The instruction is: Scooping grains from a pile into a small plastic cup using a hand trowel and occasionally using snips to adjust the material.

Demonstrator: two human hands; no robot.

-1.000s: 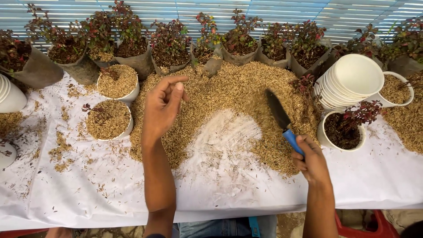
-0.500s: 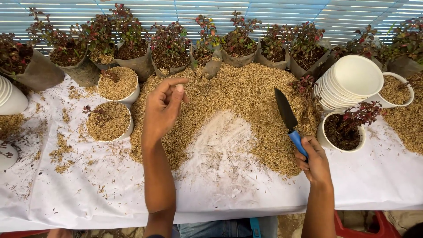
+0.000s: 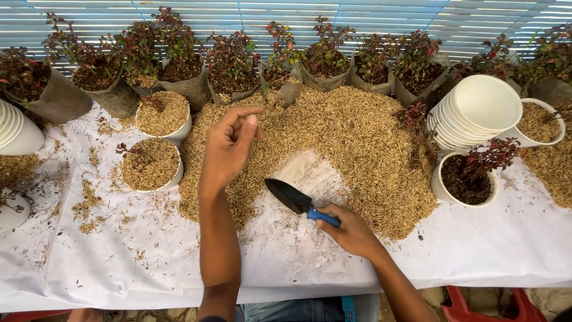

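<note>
My right hand [image 3: 350, 229] grips the blue handle of a small black trowel [image 3: 289, 196], whose blade lies over a bared patch of white sheet in a big heap of rice husk [image 3: 357, 137]. My left hand [image 3: 229, 146] hovers above the heap's left side, fingers loosely curled with the tips pinched together; I cannot tell whether any husk is between them. Left of it stand two white pots filled with husk [image 3: 150, 164], one behind the other.
A row of red-leaved plants in grey grow bags [image 3: 190, 71] lines the far edge. A stack of white pots [image 3: 476, 110] lies on its side at right, by a potted seedling in soil [image 3: 468, 179]. The white sheet [image 3: 149, 256] covers the table, strewn with husk.
My right hand has swung the trowel left and down, from the heap's right side to the bared patch in the middle. My left hand has stayed where it was.
</note>
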